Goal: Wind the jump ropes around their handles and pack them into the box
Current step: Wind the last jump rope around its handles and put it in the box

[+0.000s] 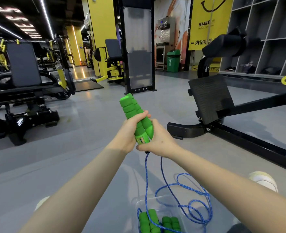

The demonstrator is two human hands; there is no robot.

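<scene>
Two green foam jump-rope handles [131, 108] are held together, upright, in front of me. My left hand [128, 133] wraps around their lower part from the left. My right hand [159, 140] grips their base from the right, where the blue rope comes out. The blue rope [187, 194] hangs down from the handles in two strands and lies in loose loops on the floor. At the bottom centre, a clear plastic box [165, 201] holds other green handles [149, 220] with blue rope wound on them. One hanging strand drops into the box.
I am in a gym with a grey floor [91, 125]. A black exercise machine with a footplate [209, 98] stands close on the right. A black bench machine [24, 101] is on the left. A white shoe [263, 180] shows at the right.
</scene>
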